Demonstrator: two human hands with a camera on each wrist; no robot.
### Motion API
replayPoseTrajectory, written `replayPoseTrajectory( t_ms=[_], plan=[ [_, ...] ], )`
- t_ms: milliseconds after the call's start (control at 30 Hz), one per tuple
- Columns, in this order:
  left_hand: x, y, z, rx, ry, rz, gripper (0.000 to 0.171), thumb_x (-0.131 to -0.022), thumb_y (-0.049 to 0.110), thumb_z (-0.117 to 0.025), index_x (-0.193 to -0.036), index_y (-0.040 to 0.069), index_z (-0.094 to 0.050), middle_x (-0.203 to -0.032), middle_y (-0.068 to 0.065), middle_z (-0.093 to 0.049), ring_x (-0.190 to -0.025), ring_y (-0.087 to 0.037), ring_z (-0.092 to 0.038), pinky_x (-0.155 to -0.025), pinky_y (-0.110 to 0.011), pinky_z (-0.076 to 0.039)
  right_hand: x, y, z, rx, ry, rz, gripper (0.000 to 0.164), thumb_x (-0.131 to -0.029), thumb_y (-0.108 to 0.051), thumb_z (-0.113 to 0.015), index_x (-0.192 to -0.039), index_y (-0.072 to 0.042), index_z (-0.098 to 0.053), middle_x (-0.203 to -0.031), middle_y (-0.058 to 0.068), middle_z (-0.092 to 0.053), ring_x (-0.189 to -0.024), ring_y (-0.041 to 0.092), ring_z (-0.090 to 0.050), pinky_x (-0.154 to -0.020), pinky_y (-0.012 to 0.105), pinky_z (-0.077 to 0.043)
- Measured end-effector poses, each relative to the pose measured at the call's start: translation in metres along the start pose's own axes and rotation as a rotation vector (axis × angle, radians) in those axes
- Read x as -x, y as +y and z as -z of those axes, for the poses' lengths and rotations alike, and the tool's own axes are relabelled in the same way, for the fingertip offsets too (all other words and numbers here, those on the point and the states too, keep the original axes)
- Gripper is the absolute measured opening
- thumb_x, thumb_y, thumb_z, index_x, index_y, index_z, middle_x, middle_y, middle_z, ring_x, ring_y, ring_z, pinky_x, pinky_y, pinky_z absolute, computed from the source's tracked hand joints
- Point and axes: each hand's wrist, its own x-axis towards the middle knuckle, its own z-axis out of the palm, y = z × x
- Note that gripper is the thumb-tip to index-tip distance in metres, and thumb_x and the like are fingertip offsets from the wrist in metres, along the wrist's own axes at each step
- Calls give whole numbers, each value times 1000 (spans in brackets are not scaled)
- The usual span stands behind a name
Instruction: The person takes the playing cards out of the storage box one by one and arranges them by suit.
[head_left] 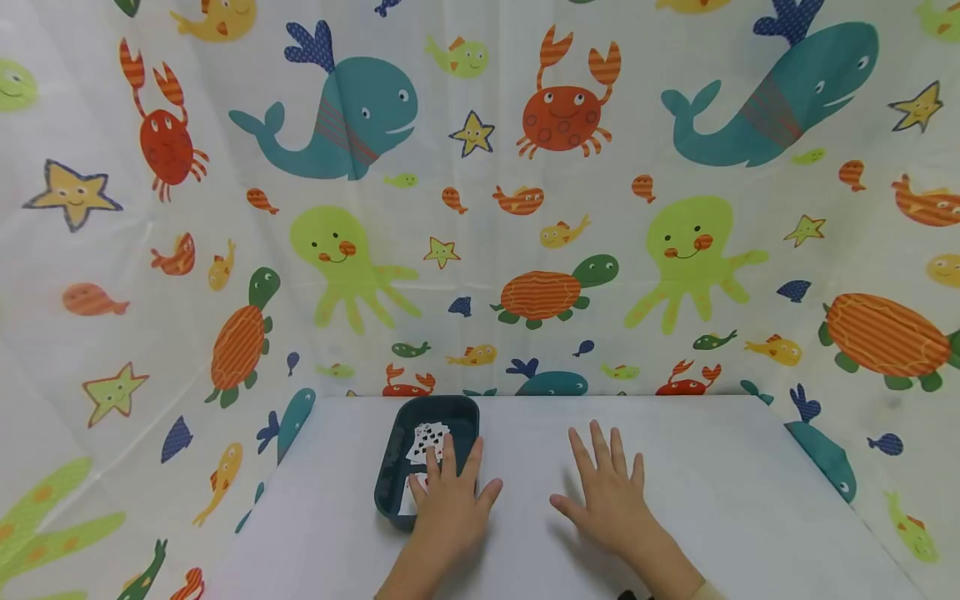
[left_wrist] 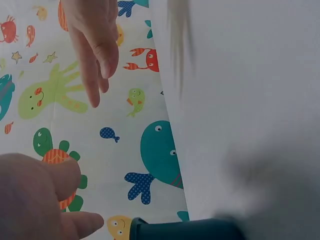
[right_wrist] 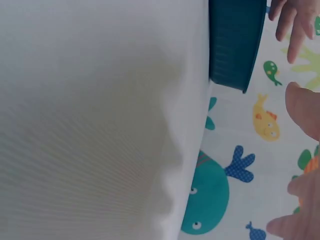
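Observation:
A dark teal plastic tray (head_left: 386,475) stands on the white table, left of the middle. Inside it lie playing cards (head_left: 423,442) in two groups, the nearer one partly hidden by my left hand (head_left: 452,504). That hand is spread over the tray's right side, fingers straight, holding nothing. My right hand (head_left: 611,500) hovers over the table to the right of the tray, fingers spread, with a shadow beneath it. In the right wrist view the tray's outer wall (right_wrist: 235,45) shows beyond the hand; in the left wrist view its edge (left_wrist: 185,230) shows at the bottom.
The white table (head_left: 750,492) reaches back to a hanging cloth (head_left: 510,242) printed with whales, crabs, turtles and other sea animals. The cloth also runs down along the table's left and right sides.

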Motion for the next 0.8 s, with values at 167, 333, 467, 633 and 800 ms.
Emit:
replayPoseTrajectory(
  t_ms=[167, 333, 467, 633, 800],
  plan=[
    [-1, -5, 12, 68, 23, 3, 74, -101, 56, -66, -166, 31, -41, -178, -24, -21, -163, -57, -14, -117, -89, -12, -6, 1, 0, -11, 29, 25, 106, -91, -67, -74, -172, -20, -25, -178, 24, -20, -162, 57, -15, -116, 90, -16],
    [0, -8, 26, 172, 77, -5, 66, -101, 43, -72, -162, 27, -51, -173, -28, -30, -160, -59, -23, -115, -89, -20, -14, -1, -1, -50, 37, 46, 105, -89, -64, -78, -171, -21, -27, -177, 23, -21, -162, 55, -18, -116, 89, -19],
    [-2, -15, 37, 268, 97, 20, 61, -102, 34, -74, -159, 27, -55, -172, -26, -34, -158, -58, -31, -114, -84, -30, -19, -5, 0, -85, 37, 54, 104, -88, -60, -81, -170, -22, -29, -177, 22, -23, -162, 53, -21, -116, 88, -22],
    [-3, -27, 50, 352, 118, 32, 54, -102, 30, -74, -154, 25, -60, -170, -21, -42, -156, -53, -38, -111, -81, -38, -22, -10, 5, -138, 49, 76, 102, -87, -56, -83, -169, -21, -32, -175, 21, -27, -161, 52, -23, -116, 86, -25],
    [-3, -39, 63, 408, 118, 57, 48, -103, 24, -72, -150, 24, -65, -166, -19, -48, -155, -53, -40, -113, -80, -38, -30, -19, 11, -186, 57, 74, 102, -86, -54, -85, -168, -21, -34, -174, 20, -31, -161, 50, -24, -119, 82, -25]
  ],
)
